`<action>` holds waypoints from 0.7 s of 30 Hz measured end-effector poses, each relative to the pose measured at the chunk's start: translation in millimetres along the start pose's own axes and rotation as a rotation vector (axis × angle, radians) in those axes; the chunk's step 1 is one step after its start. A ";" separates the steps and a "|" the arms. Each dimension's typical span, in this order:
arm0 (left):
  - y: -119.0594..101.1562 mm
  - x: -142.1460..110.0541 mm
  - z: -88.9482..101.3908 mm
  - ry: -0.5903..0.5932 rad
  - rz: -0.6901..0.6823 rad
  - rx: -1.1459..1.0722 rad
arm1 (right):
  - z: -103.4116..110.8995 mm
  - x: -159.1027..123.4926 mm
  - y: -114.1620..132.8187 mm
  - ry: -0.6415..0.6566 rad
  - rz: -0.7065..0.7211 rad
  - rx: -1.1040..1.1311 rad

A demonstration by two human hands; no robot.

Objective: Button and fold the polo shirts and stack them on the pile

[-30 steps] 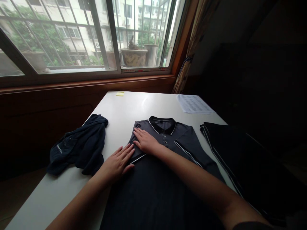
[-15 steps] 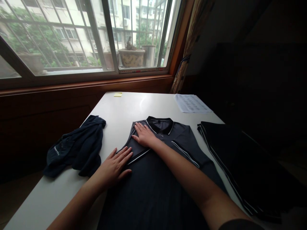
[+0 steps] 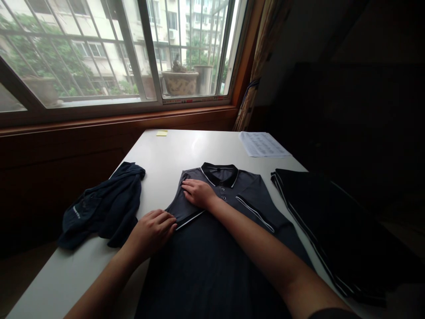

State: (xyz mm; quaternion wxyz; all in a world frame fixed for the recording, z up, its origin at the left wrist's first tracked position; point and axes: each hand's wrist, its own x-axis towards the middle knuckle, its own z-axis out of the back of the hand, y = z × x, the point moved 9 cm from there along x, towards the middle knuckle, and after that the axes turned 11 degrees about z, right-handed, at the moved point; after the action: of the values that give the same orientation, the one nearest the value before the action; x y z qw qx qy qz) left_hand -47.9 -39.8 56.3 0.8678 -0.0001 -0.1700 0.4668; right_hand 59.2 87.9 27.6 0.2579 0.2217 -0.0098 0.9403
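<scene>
A dark grey and navy polo shirt (image 3: 215, 257) lies spread on the white table, its black collar with white trim at the far end. Both short sleeves are folded inward over the body. My left hand (image 3: 154, 228) has its fingers curled closed on the shirt's left edge, by the folded sleeve's trimmed cuff. At the left shoulder, my right hand (image 3: 199, 193) has bent fingers gathered on the fabric, which rucks up a little at the fingertips. My right forearm crosses over the shirt front and hides part of it.
A crumpled navy garment (image 3: 102, 208) lies on the table's left edge. To the right, dark folded clothing with white trim (image 3: 318, 221) is stacked. Printed sheets (image 3: 264, 144) and a yellow sticky note (image 3: 161, 133) lie on the white table (image 3: 195, 148) near the window.
My left hand has gone from lying flat with spread fingers to curling on the shirt's edge. My right hand's fingers have drawn together and bent at the shoulder.
</scene>
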 end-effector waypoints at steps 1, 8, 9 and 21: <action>-0.2 0.2 0.0 0.002 -0.004 0.001 | -1.5 0.6 -1.7 0.014 -0.017 -0.006; -3.5 1.4 -3.3 0.054 -0.031 0.026 | -15.1 8.5 -16.1 0.151 -0.117 -0.051; -3.2 1.4 -4.4 0.074 -0.024 0.032 | -16.6 9.7 -18.1 0.164 -0.124 -0.055; -1.6 0.6 -5.5 0.089 0.005 -0.001 | -20.7 18.7 -43.3 0.211 -0.263 -0.031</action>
State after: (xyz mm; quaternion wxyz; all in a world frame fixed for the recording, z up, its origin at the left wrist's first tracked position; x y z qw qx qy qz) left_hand -44.7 -39.4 51.5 0.8733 -0.0217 -0.1318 0.4686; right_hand 57.5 137.2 12.7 0.3817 0.1172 0.0317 0.9163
